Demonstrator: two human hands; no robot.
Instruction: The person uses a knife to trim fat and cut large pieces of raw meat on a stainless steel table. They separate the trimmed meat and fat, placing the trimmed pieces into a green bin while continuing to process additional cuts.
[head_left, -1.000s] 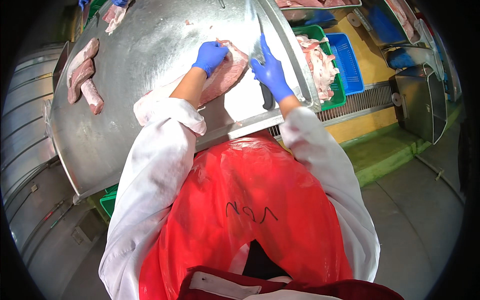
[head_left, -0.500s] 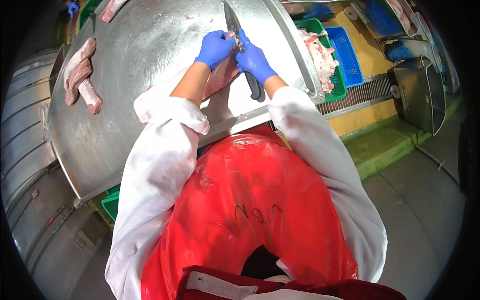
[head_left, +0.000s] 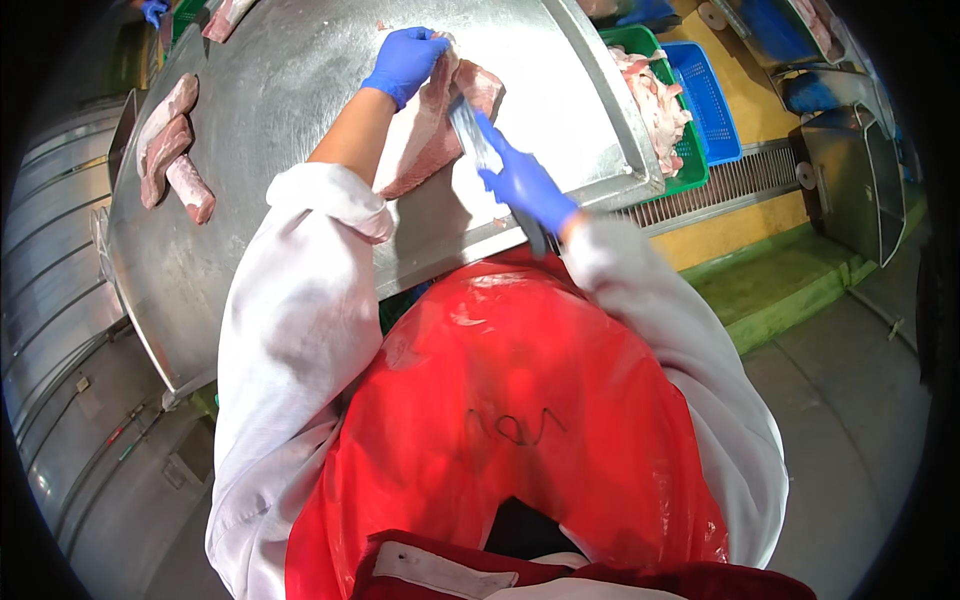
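While my left grip (head_left: 404, 67) is pinching meat (head_left: 424, 138) by its far end, I'm fearing slickness misdirecting the knife (head_left: 474, 136) my right grip (head_left: 532, 186) is clasping.

The place looks like a meat-cutting room: raw meat (head_left: 425, 145) lies on a metal table (head_left: 270, 130), trimmings (head_left: 655, 110) lie in a green crate (head_left: 691, 179) beside it, and the person wears a red apron (head_left: 510, 360).
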